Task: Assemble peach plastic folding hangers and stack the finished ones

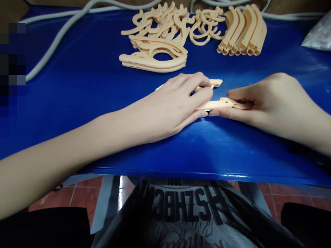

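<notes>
Where lettering shows, on the dark bag (181, 210) below the bench (77, 86) edge, it reads roughly "HSZHBCH". Peach plastic strip (219, 103) lies flat mid-bench, long axis left-right. Left hand (176, 103) grip clamps its left end; right hand (269, 100) grip pinches its right end. Matching peach parts (160, 51) are stacked behind.

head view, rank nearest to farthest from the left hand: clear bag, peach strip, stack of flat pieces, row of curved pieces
1. peach strip, under the left hand
2. stack of flat pieces, just behind it
3. row of curved pieces, back right
4. clear bag, far right edge
</notes>
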A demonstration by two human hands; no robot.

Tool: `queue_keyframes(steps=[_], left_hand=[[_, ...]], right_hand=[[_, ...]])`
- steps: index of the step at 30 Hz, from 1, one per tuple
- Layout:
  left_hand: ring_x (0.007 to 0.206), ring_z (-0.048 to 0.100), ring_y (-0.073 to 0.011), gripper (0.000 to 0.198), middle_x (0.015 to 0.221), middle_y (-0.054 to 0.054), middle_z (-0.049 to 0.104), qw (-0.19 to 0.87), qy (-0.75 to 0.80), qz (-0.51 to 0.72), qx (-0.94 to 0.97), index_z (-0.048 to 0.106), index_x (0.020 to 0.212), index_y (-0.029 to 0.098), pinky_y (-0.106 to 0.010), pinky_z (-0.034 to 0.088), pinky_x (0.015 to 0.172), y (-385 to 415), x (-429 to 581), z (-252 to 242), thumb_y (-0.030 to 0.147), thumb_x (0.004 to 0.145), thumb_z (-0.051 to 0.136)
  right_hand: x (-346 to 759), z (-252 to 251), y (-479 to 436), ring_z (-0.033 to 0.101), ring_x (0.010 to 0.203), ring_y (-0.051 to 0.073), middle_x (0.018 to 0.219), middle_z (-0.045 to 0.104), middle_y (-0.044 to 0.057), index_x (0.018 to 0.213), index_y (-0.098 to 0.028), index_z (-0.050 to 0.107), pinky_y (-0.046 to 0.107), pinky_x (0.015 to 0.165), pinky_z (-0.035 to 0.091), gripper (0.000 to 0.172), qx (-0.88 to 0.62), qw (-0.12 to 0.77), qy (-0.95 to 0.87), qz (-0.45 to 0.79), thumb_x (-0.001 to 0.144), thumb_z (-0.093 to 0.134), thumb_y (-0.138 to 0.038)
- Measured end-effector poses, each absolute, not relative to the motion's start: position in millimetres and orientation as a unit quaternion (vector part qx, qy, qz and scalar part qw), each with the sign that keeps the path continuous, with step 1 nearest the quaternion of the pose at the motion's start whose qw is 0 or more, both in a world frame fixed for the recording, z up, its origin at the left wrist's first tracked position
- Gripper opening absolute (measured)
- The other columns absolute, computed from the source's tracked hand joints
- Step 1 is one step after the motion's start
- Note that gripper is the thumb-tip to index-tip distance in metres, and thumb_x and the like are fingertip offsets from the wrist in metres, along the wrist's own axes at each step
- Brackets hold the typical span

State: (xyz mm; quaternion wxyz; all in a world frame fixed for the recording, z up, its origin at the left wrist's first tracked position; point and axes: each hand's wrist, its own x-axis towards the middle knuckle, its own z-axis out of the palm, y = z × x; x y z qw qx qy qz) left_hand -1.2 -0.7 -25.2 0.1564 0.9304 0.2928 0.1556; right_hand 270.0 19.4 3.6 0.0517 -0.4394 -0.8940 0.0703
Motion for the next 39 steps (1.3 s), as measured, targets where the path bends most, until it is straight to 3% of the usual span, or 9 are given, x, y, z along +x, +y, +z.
queue_keyframes(steps=[11,22,27,34,39], left_hand=[[0.161,0.055,-0.0397,0.036,0.17,-0.017,0.059,0.16,0.29,0.158,0.93,0.068,0.143,0.022,-0.063,0.044,0.138,-0.1,-3.2,-25.8,0.039,0.123,0.043],[0.158,0.057,-0.0402,0.034,0.168,-0.017,0.06,0.163,0.299,0.154,0.928,0.068,0.141,0.021,-0.063,0.046,0.137,-1.0,-1.6,-23.9,0.035,0.121,0.044],[0.158,0.057,-0.0396,0.033,0.168,-0.016,0.06,0.154,0.297,0.154,0.93,0.069,0.14,0.023,-0.063,0.046,0.136,-0.8,-1.8,-23.5,0.033,0.12,0.045],[0.161,0.055,-0.0397,0.033,0.171,-0.016,0.058,0.143,0.299,0.146,0.932,0.069,0.139,0.022,-0.062,0.043,0.139,-0.4,-2.2,-22.9,0.036,0.12,0.046],[0.162,0.053,-0.0412,0.038,0.172,-0.019,0.057,0.114,0.291,0.129,0.941,0.065,0.145,0.019,-0.063,0.043,0.139,0.2,-4.1,-23.5,0.037,0.119,0.045]], right_hand=[[276.5,0.7,20.6,0.025,0.053,0.012,0.052,0.033,-0.003,0.063,-0.024,0.035,0.036,0.059,0.022,0.091,-0.389,0.075,-0.916,0.068,0.103,0.013,-0.102],[274.1,0.0,18.3,0.028,0.052,0.012,0.053,0.04,-0.001,0.061,-0.024,0.04,0.035,0.058,0.022,0.097,-0.41,0.073,-0.907,0.065,0.093,0.015,-0.112],[274.6,0.3,20.9,0.03,0.054,0.015,0.053,0.043,0.0,0.062,-0.024,0.049,0.037,0.058,0.022,0.1,-0.419,0.05,-0.905,0.053,0.091,0.011,-0.112],[273.7,1.9,18.7,0.032,0.056,0.018,0.055,0.044,0.003,0.062,-0.026,0.042,0.04,0.061,0.024,0.095,-0.427,0.023,-0.903,0.041,0.094,0.007,-0.109],[270.4,5.1,14.0,0.042,0.06,0.022,0.06,0.052,0.005,0.066,-0.029,0.046,0.044,0.065,0.027,0.08,-0.446,-0.014,-0.894,0.026,0.107,0.029,-0.094]])
